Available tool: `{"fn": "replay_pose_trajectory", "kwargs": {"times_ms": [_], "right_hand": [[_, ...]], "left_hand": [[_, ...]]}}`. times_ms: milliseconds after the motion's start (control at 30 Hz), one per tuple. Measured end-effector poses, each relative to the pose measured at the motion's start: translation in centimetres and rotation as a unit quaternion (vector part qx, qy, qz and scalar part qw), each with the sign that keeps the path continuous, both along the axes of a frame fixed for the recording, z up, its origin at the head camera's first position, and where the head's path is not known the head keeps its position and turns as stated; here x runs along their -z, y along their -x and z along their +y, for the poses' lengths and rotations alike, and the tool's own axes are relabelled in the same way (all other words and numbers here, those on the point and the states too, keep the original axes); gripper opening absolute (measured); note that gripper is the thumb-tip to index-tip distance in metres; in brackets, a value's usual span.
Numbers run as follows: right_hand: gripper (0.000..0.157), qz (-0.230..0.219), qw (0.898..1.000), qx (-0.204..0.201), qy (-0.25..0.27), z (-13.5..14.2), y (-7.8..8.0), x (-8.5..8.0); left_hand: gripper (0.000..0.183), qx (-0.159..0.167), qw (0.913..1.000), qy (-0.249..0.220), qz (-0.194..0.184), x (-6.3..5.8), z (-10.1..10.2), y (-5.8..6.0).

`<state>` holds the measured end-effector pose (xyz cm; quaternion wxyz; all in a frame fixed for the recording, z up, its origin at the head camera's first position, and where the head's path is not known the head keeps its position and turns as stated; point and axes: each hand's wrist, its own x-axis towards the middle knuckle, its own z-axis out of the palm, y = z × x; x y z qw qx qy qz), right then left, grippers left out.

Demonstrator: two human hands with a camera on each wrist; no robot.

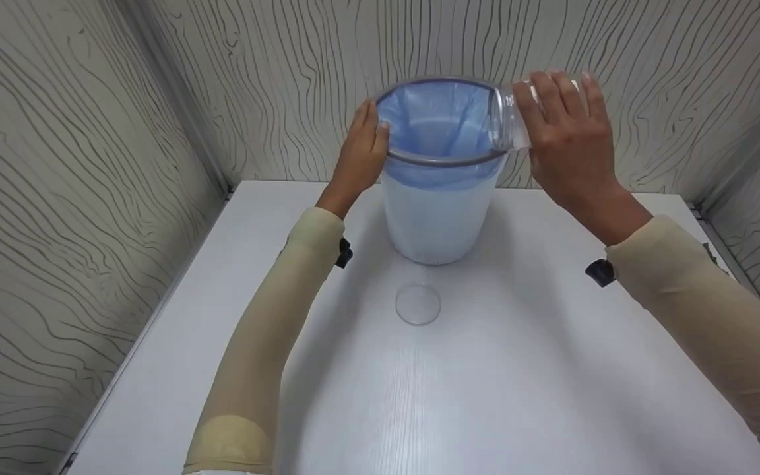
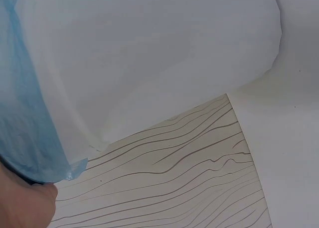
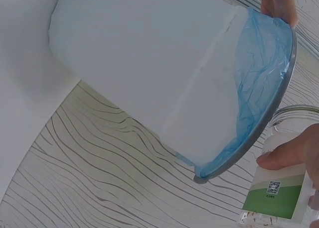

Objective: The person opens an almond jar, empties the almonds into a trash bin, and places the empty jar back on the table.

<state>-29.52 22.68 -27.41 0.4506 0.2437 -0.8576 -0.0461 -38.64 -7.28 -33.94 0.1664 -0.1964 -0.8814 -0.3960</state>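
Observation:
A white trash bin (image 1: 438,221) stands on the table, lined with a blue plastic bag (image 1: 443,122) under a grey rim ring (image 1: 446,161). My left hand (image 1: 365,146) holds the bin's rim on the left side. In the right hand (image 1: 571,135) I grip a clear jar (image 1: 516,119), tipped sideways with its mouth at the right of the rim. The right wrist view shows the jar's white and green label (image 3: 279,198) and small brown bits near its base. A clear round lid (image 1: 418,304) lies in front of the bin.
The white table (image 1: 472,396) meets wood-grain patterned panels (image 1: 287,79) at the back and sides. Dark wrist-worn devices (image 1: 600,272) stick out from both sleeves.

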Motion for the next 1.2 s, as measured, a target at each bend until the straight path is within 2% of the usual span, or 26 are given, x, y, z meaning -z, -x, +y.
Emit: {"fn": "replay_pose_trajectory", "kwargs": {"times_ms": [500,733,933,1200], "right_hand": [[0.073,-0.003,1.000,-0.004,0.016,0.2,-0.9,0.6],[0.062,-0.001,1.000,0.005,0.005,0.1,-1.3,0.9],[0.064,-0.005,1.000,0.005,0.006,0.2,-1.6,1.1],[0.064,0.010,0.999,-0.010,0.036,0.6,-1.9,1.4]], "left_hand": [[0.063,0.001,1.0000,-0.002,0.008,0.1,0.0,-0.1],[0.063,-0.005,0.9999,0.003,0.009,0.1,0.0,0.0],[0.063,0.001,1.0000,-0.006,0.002,0.0,0.1,0.0],[0.062,-0.003,1.0000,-0.004,-0.002,0.0,0.1,0.2]]}}
